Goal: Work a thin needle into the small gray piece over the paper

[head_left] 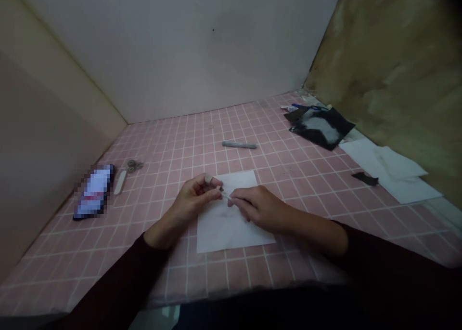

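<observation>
My left hand (193,197) and my right hand (263,207) meet above a white sheet of paper (234,231) on the table. Between their fingertips runs a thin pale stick (225,196), short and slightly slanted. Thumb and fingers of the left hand pinch its left end, where a small light piece shows that I cannot make out. On one left finger there is a pale band. The right hand's fingers close around the stick's other end. Faint grey specks or shadow mark the paper below.
A phone (94,191), a white flat strip (121,182) and a small grey coiled item (133,165) lie left. Beyond the paper rests a grey rod (238,145). To the right are a black sheet with white powder (321,127), white papers (390,173) and a dark scrap (365,178).
</observation>
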The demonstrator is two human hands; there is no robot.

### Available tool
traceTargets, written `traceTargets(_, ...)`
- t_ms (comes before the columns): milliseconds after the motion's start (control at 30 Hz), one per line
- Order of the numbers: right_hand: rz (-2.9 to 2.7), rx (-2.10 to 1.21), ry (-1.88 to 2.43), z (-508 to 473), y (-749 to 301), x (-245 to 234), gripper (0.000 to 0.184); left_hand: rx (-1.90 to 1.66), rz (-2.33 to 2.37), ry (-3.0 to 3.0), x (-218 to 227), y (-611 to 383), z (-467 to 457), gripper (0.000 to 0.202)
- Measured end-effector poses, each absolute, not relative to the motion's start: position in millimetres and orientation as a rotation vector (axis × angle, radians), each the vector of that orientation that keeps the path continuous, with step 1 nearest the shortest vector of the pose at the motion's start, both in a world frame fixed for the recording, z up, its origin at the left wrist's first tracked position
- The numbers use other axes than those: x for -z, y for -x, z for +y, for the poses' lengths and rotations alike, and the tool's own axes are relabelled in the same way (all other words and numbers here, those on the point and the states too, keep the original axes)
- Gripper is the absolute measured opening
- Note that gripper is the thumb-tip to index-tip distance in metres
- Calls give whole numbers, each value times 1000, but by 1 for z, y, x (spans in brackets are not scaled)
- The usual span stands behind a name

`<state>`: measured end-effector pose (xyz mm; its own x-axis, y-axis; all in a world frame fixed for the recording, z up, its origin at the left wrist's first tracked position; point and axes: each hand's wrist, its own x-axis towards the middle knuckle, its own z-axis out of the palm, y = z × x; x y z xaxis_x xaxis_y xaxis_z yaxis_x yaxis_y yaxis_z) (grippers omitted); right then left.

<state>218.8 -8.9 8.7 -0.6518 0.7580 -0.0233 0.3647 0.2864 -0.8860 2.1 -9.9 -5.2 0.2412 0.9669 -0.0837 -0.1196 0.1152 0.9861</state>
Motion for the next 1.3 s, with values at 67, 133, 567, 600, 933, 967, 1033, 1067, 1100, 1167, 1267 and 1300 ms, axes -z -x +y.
traceTargets(67, -1821, -1877, 957, -3, -222, -16, 25, -1064, 984, -1258, 1, -4, -13, 17)
traceTargets(133, -1524, -2210, 897, 1, -225, -21, 25, -1138, 970, -1350, -1, -5, -15, 15)
traceTargets(567, -2528, -534, 1064, -14, -218, 4, 27, -1015, 943, -1093, 7, -1, -5, 17)
traceTargets(600, -2494, -601, 1053, -14, -217, 3, 25, -1020, 951, -1086, 7, -1, -5, 18)
traceTargets(933, -1291, -2362, 845, 3, -224, -17, 22, -1195, 968, -1399, 0, -5, -14, 15)
traceTargets(967, -1372, -2310, 859, 3, -223, -16, 23, -1187, 969, -1369, 0, -4, -14, 15)
traceTargets(1033, -1713, -2004, 926, 1, -222, -12, 24, -1149, 976, -1274, 1, -3, -13, 17)
traceTargets(1067, -1916, -1742, 966, -1, -221, -9, 23, -1122, 977, -1225, 2, -3, -12, 18)
traceTargets(1100, -2096, -1443, 993, -3, -220, -6, 22, -1092, 973, -1181, 3, -2, -10, 19)
traceTargets(1167, -2340, -895, 1014, -6, -219, 1, 21, -1039, 948, -1119, 5, -1, -7, 18)
traceTargets(1267, -2488, -587, 1019, -10, -218, 6, 25, -1027, 931, -1071, 6, -1, -5, 19)
traceTargets(1300, -2484, -610, 1020, -11, -218, 6, 25, -1038, 941, -1062, 7, -1, -5, 19)
